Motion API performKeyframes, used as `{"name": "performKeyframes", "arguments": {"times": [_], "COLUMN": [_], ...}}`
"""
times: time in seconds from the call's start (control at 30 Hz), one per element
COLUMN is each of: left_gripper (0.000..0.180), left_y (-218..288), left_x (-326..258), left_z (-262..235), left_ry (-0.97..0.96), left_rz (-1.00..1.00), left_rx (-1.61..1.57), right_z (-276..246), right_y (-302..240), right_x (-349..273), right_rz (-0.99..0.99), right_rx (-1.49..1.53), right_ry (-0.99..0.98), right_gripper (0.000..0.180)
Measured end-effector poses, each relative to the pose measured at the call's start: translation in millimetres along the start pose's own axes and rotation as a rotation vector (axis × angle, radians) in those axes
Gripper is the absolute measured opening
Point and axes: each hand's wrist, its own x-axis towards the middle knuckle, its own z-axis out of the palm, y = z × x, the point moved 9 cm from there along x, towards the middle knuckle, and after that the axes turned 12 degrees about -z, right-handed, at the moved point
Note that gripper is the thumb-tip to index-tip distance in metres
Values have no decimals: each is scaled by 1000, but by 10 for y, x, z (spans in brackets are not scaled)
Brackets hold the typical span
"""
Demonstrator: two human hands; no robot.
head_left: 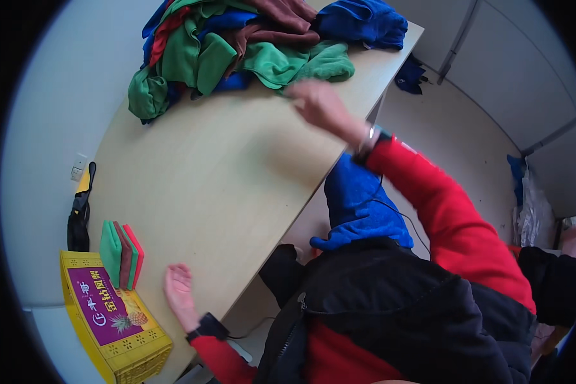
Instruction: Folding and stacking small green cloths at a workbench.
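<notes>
Since the desk [192,166] takes up most of your workspace, start there: pale wood-look top, loose fabric at the far end, folded pieces at the near left. Largest on it is the rumpled heap of cloths [256,54], green, blue, maroon and some red, tangled, overlapping. Next, the yellow carton [109,307] with a purple panel and a pineapple picture, at the left edge by the wall. Smaller, right up by the carton: the stack of folded cloths [121,256], green, maroon and red layers, edges fairly even; can't tell whether it lies flat or stands on edge.

Your right hand [318,105] is at the heap's near right edge, just beside a green cloth [326,63]. It's blurred, so can't tell if the fingers grip, touch or hang clear. Your left hand [180,288] is by the stack and carton, palm showing, fingers loosely curled, nothing in it.

Step in hand, my read: picking the next cloth from the heap for folding. Next move calls for you to pinch one layer only, pull it free without dragging neighbours, and bring the left hand over to help spread it on the desk.
</notes>
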Motion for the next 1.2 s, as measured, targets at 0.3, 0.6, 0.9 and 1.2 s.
{"name": "performKeyframes", "arguments": {"times": [0.3,0.6,0.9,1.2], "left_gripper": [21,19,19,19], "left_y": [-579,-680,-600,-302], "left_x": [-624,-668,-708,-355], "left_z": [679,1184,1079,1610], "left_ry": [172,129,130,25], "left_rz": [45,19,28,77], "left_rx": [138,149,132,293], "right_z": [728,1136,717,468], "right_y": [727,875,11,-999], "right_x": [423,611,1467,1446], "right_rz": [-4,132,-43,-217], "right_rx": [-314,-469,8,315], "right_ry": [-644,-409,-90,43], "right_gripper": [55,28,13,8]}}
